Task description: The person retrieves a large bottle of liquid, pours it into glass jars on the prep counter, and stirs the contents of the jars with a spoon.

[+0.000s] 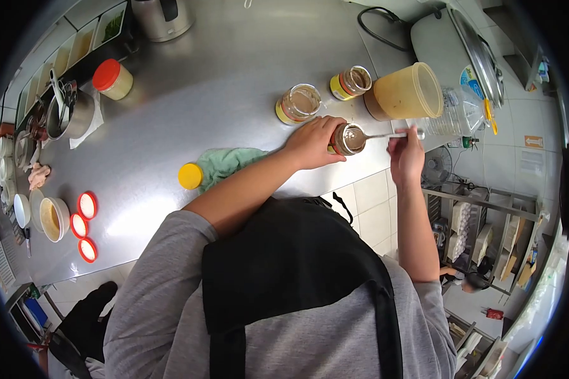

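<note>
My left hand point(317, 143) is wrapped round a small glass jar point(348, 139) with brown paste inside, tilted toward me at the counter's edge. A spoon point(385, 135) with a pale handle is held by my right hand point(408, 155); its far end reaches into the jar's mouth, where the paste hides the tip. Just beyond my left hand stands a larger open jar point(301, 102) of brown paste with a yellow label. Another open jar point(351, 83) is behind it to the right. A tall plastic tub point(408, 95) with brownish contents stands beside that one.
A green cloth point(231, 165) and a yellow-lidded jar point(191, 176) lie left of my arm on the steel counter point(221, 82). Three red lids point(87, 205), a bowl point(54, 220), a red-lidded jar point(112, 79) and a metal pot point(76, 114) are farther left. Clear plastic bottles point(458, 110) stand right.
</note>
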The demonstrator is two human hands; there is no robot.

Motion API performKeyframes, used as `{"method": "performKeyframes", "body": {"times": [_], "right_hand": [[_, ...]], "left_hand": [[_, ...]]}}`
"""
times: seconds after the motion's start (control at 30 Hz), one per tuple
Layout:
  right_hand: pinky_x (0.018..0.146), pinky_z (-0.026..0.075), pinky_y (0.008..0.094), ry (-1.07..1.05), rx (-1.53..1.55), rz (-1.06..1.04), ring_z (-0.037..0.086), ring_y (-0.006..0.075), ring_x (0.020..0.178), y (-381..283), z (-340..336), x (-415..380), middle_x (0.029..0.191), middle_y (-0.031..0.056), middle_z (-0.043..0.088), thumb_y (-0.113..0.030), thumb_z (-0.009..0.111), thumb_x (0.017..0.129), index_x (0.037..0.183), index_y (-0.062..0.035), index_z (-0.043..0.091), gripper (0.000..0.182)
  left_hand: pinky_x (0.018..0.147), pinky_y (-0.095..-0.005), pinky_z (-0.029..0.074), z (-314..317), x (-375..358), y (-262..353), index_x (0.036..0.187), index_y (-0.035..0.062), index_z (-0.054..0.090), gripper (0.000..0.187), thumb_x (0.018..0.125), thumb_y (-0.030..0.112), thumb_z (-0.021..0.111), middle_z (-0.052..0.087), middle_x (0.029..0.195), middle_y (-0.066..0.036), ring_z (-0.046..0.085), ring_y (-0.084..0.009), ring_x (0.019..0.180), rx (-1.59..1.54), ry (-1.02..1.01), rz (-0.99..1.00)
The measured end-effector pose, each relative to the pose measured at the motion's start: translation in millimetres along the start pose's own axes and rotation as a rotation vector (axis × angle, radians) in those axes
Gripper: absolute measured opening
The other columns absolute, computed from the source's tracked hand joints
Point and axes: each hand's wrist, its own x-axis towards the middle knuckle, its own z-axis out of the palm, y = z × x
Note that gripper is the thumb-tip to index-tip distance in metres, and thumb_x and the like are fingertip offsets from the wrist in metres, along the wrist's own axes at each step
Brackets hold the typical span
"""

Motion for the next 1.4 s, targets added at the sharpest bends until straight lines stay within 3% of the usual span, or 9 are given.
{"method": "performKeyframes", "body": {"times": [0.13,0.33,0.53,0.57,0.73,0.83,1.07,1.2,1.4], "right_hand": [[0.070,0.051,0.0330,0.038,0.186,0.047,0.062,0.0227,0.075,15.5,-15.7,-43.9,0.085,0.0156,0.066,-0.032,0.039,0.106,0.107,0.0019,0.056,0.038],[0.083,0.053,0.0349,0.134,0.248,-0.052,0.065,0.0243,0.086,26.5,11.2,-84.3,0.091,0.0183,0.066,-0.027,0.038,0.107,0.110,0.0024,0.050,0.032],[0.075,0.052,0.0313,-0.161,-0.785,-0.629,0.066,0.0196,0.077,19.8,28.9,-75.1,0.084,0.0120,0.070,-0.017,0.045,0.106,0.103,-0.0007,0.059,0.022],[0.067,0.052,0.0316,-0.183,-0.963,-0.855,0.067,0.0210,0.072,20.5,28.8,-67.1,0.082,0.0120,0.070,-0.019,0.046,0.105,0.099,-0.0018,0.060,0.023],[0.068,0.049,0.0286,-0.186,-0.770,-0.503,0.062,0.0173,0.066,6.1,33.7,-61.2,0.077,0.0098,0.067,-0.022,0.044,0.106,0.096,-0.0005,0.058,0.028],[0.065,0.043,0.0252,-0.119,-0.350,-0.377,0.058,0.0115,0.067,15.0,16.9,-56.1,0.074,0.0079,0.064,-0.024,0.041,0.107,0.094,0.0008,0.057,0.032],[0.072,0.048,0.0292,0.071,0.163,-0.047,0.061,0.0178,0.073,18.3,-7.0,-64.6,0.085,0.0141,0.067,-0.026,0.039,0.107,0.107,0.0019,0.056,0.032],[0.074,0.049,0.0306,0.005,0.094,-0.083,0.059,0.0180,0.074,18.8,-13.3,-49.5,0.084,0.0120,0.065,-0.032,0.041,0.107,0.106,0.0028,0.057,0.039],[0.065,0.041,0.0248,-0.111,-0.027,-0.123,0.050,0.0115,0.066,6.1,-8.0,5.0,0.072,0.0031,0.054,-0.037,0.041,0.107,0.102,-0.0024,0.059,0.040]], "left_hand": [[0.102,-0.0409,0.043,2.1,-1.1,1.6,0.133,0.0112,0.047,0.077,0.071,0.038,0.084,0.053,0.124,-0.012,0.053,-0.0316,0.117,0.053,0.043,0.002],[0.103,-0.0413,0.043,3.1,-0.4,1.0,0.132,0.0077,0.046,0.078,0.071,0.038,0.084,0.051,0.126,-0.012,0.052,-0.0322,0.120,0.062,0.061,0.010],[0.102,-0.0409,0.043,5.1,-2.1,-1.5,0.136,0.0038,0.040,0.085,0.071,0.036,0.084,0.053,0.129,-0.017,0.053,-0.0337,0.120,0.034,0.076,0.041],[0.102,-0.0409,0.043,4.6,-1.8,-1.4,0.136,0.0038,0.040,0.085,0.071,0.036,0.084,0.053,0.129,-0.017,0.053,-0.0337,0.120,0.036,0.075,0.042],[0.102,-0.0404,0.044,0.4,-0.7,2.3,0.138,0.0054,0.038,0.089,0.070,0.037,0.086,0.054,0.129,-0.017,0.054,-0.0330,0.119,0.004,-0.007,-0.039],[0.102,-0.0404,0.044,0.2,-0.1,2.6,0.139,0.0072,0.037,0.090,0.070,0.039,0.086,0.053,0.130,-0.017,0.054,-0.0328,0.120,0.038,-0.013,-0.016],[0.102,-0.0416,0.043,0.2,-1.9,-3.4,0.138,0.0095,0.041,0.081,0.073,0.036,0.082,0.055,0.124,-0.016,0.054,-0.0330,0.117,0.031,0.025,0.050],[0.100,-0.0417,0.044,-5.2,-1.2,-1.7,0.137,0.0099,0.042,0.078,0.074,0.034,0.082,0.058,0.118,-0.017,0.055,-0.0335,0.114,0.009,-0.050,0.041],[0.100,-0.0414,0.044,-8.4,-1.1,3.0,0.136,0.0096,0.044,0.077,0.074,0.034,0.082,0.059,0.117,-0.016,0.055,-0.0335,0.114,0.025,-0.093,0.006]]}}
